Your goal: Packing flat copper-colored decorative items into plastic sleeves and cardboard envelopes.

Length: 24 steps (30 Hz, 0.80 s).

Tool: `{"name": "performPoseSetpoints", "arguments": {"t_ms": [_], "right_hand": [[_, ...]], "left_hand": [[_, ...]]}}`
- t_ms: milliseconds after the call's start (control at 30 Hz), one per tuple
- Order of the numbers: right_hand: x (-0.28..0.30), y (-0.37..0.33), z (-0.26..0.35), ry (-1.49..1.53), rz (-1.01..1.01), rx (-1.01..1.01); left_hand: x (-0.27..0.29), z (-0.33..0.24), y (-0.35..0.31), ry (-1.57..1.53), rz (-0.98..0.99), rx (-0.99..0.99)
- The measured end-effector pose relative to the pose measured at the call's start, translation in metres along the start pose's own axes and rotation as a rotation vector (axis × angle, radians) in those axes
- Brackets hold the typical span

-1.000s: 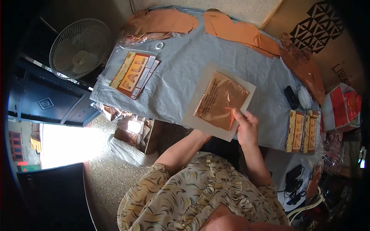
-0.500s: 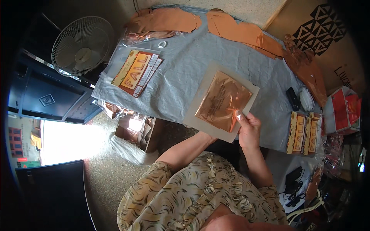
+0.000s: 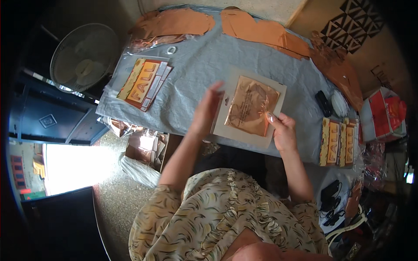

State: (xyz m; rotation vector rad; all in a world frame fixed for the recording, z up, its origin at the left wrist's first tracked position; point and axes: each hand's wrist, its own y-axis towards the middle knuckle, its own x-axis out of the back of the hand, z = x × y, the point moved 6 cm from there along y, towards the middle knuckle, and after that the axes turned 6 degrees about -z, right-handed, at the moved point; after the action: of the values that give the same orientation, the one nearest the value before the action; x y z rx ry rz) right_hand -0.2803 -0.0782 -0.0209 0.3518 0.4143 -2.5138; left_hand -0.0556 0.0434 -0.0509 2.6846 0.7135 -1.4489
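A flat pack [image 3: 252,106] is held up over the near edge of the table: a pale card with a hang hole and a folded copper-coloured foil piece under clear film. My right hand [image 3: 285,132] grips its lower right edge, thumb on the front. Beside the pack's left edge is my left hand [image 3: 204,113], its fingers smeared by motion; whether they touch the pack cannot be made out. A narrow brown strip shows between that hand and the card.
Grey sheeting covers the table [image 3: 187,82]. Printed orange packs [image 3: 141,82] lie at left, more packs [image 3: 337,141] at right, near a black object [image 3: 323,102]. Copper-coloured sheets [image 3: 174,21] line the far edge. A fan [image 3: 85,56] stands left; an open box [image 3: 148,150] sits below.
My left hand has come out from beneath the pack and up to its left side. The pack has turned slightly and tilted, still in my right hand. The whole view has shifted a little.
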Motion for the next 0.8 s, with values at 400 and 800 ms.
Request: {"name": "performPoseSetpoints", "arguments": {"t_ms": [400,800], "right_hand": [[0.015,0.037,-0.045,-0.191,0.044,-0.117],[0.016,0.041,-0.043,-0.230,0.048,-0.270]], "left_hand": [[0.003,-0.052,0.009,2.227,0.404,-0.701],[0.008,-0.054,0.015,2.142,0.390,-0.610]]}}
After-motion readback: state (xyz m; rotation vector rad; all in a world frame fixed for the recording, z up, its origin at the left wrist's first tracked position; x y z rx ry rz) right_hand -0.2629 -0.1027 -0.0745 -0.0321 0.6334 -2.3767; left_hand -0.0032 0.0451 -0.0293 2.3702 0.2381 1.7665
